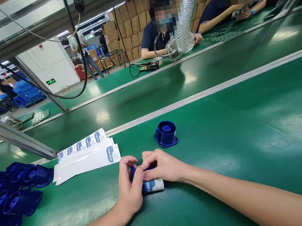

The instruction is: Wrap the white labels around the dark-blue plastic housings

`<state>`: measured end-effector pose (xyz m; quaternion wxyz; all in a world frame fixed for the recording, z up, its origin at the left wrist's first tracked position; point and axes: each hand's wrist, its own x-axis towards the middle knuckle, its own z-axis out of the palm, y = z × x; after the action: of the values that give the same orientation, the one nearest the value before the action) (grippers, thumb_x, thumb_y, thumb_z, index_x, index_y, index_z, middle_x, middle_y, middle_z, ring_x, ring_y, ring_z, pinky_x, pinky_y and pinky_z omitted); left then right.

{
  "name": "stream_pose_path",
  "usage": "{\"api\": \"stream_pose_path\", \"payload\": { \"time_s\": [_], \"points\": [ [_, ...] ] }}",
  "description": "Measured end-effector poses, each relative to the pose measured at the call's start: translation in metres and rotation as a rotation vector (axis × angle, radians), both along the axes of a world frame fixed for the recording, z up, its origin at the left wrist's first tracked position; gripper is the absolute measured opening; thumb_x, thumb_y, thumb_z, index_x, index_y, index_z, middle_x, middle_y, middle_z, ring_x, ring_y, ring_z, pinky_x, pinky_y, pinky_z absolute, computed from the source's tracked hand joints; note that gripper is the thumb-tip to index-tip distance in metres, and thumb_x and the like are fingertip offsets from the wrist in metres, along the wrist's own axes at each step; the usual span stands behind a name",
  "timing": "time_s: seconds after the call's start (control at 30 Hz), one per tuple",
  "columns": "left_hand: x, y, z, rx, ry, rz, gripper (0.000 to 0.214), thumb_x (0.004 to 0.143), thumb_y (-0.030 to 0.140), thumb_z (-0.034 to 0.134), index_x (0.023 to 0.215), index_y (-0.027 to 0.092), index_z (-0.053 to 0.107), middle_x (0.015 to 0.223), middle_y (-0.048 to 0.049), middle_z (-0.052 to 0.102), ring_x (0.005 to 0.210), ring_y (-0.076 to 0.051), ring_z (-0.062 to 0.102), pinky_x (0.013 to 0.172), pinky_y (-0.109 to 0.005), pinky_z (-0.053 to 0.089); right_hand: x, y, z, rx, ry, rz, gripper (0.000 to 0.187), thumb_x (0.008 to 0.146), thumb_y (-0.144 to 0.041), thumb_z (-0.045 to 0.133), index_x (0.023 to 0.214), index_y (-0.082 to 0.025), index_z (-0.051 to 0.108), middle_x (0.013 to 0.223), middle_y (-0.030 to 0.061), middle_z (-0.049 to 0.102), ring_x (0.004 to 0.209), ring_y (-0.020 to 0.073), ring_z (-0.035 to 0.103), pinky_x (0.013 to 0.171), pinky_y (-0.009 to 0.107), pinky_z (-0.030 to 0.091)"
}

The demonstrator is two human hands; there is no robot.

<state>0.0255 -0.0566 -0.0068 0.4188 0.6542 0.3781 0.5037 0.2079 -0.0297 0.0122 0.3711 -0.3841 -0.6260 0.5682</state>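
A blue plastic housing (145, 188) lies on its side on the green bench, bearing a white and blue printed label (155, 185). My left hand (131, 185) is closed around its left end, thumb on top. From the right, my right hand (161, 165) presses thumb and fingers together over the housing's upper side, close to the label; my fingers hide much of the part. Just beyond my hands, another blue housing (166, 133) stands upright with its round opening up. Sheets of printed labels (84, 157) lie to the left, beyond my left hand.
Several blue housings (5, 195) are clustered at the left edge. A metal frame post (11, 128) slants behind them. Past a metal strip (207, 90) lies the conveyor (142, 95). Co-workers (158, 34) sit across it, near a foil duct (190, 2). A black cable (81, 63) hangs overhead.
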Motion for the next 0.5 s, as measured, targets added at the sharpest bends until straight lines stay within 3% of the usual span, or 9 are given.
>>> {"api": "stream_pose_path", "payload": {
  "time_s": [0.13,0.27,0.37,0.5],
  "points": [
    [-0.001,0.001,0.004,-0.008,0.015,0.0,0.028,0.107,0.048,0.056,0.122,0.025,0.054,0.115,-0.0058,0.055,0.1,-0.02,0.053,0.089,-0.032,0.046,0.003,0.002,0.0,0.034,0.016,0.032,0.024,0.073,-0.043,0.09,0.084,-0.022,0.088,0.078,-0.0025,0.054,0.072,0.0145,0.055,0.068,0.029,0.043],
    [-0.003,0.002,0.008,-0.009,0.029,0.0,0.029,0.105,0.047,0.059,0.121,0.024,0.055,0.115,-0.0061,0.056,0.1,-0.02,0.055,0.089,-0.032,0.047,0.008,0.003,0.001,0.097,0.034,0.084,0.026,0.078,-0.046,0.087,0.089,-0.022,0.086,0.092,0.0028,0.067,0.088,0.0204,0.066,0.082,0.034,0.053],
    [-0.002,0.003,0.01,-0.011,0.026,0.015,0.029,0.104,0.047,0.063,0.12,0.024,0.055,0.114,-0.0061,0.057,0.1,-0.019,0.056,0.089,-0.032,0.047,0.013,0.004,0.001,0.155,0.012,0.103,0.023,0.078,-0.039,0.087,0.093,-0.022,0.085,0.097,0.0045,0.069,0.099,0.0235,0.067,0.095,0.039,0.052],
    [-0.002,0.002,0.011,-0.03,0.036,0.028,0.03,0.103,0.047,0.064,0.12,0.024,0.054,0.114,-0.0055,0.058,0.095,-0.018,0.057,0.087,-0.031,0.048,0.03,0.007,0.003,0.161,-0.15,0.13,0.032,0.081,-0.039,0.084,0.108,-0.023,0.085,0.111,0.0081,0.069,0.105,0.026,0.066,0.098,0.043,0.051]
  ]
}}
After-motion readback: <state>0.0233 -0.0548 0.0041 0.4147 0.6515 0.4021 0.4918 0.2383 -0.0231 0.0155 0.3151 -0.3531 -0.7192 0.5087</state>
